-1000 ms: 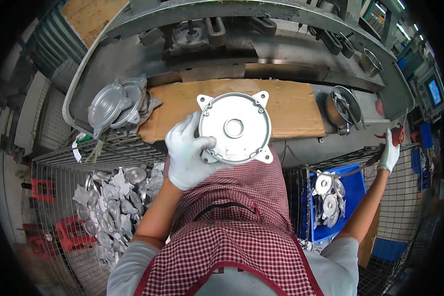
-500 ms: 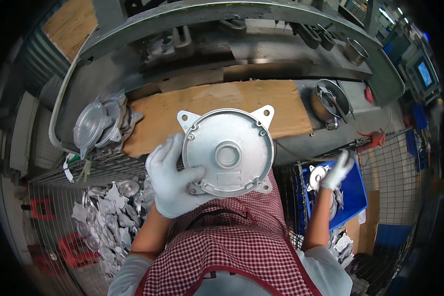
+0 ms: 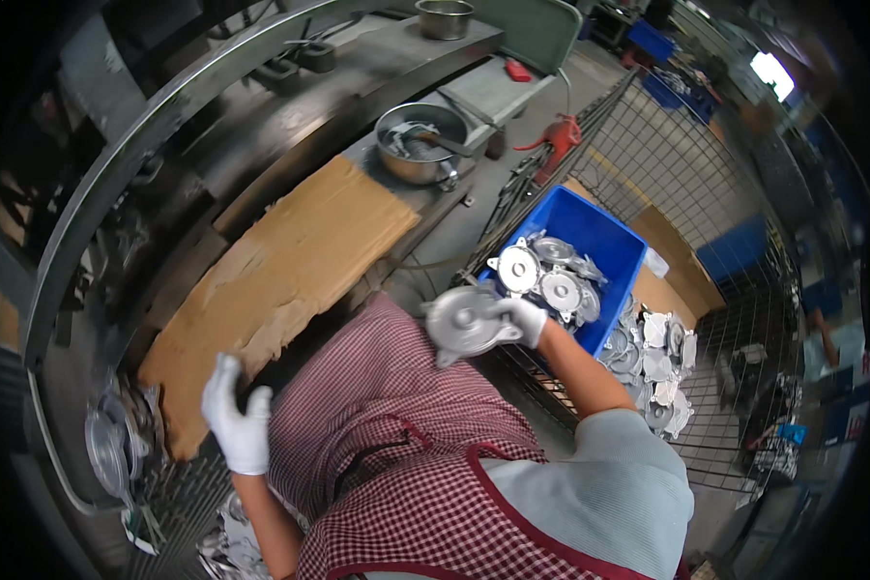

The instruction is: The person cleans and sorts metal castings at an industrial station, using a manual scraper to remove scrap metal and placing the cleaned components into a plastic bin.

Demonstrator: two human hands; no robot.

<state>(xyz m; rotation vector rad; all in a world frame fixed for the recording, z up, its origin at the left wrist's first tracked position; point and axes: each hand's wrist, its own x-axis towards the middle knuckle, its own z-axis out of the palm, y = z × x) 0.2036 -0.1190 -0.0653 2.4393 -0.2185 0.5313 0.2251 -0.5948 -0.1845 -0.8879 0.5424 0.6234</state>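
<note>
My right hand [image 3: 524, 321], in a white glove, grips a round silver metal cover [image 3: 462, 323] by its edge. The cover has lugs around its rim and a raised hub in the middle, and is slightly blurred. It hangs over my checked apron, just left of a blue bin [image 3: 623, 242]. Several similar metal covers [image 3: 562, 289] lie piled inside the bin. My left hand [image 3: 238, 418], gloved too, holds nothing, its thumb and fingers apart near the cardboard sheet [image 3: 290, 261] on the bench.
A steel pot [image 3: 416, 169] with tools in it stands on the bench beyond the cardboard. Covers are stacked [image 3: 116, 440] at the bench's left end. On the right, a wire cage [image 3: 706, 164] surrounds the bin and more loose castings [image 3: 657, 362]. A red-handled air gun [image 3: 558, 135] hangs at its edge.
The view has swung right, toward the bin. My left hand no longer holds a cover and has opened. My right hand, over the bin earlier, now holds a cover.
</note>
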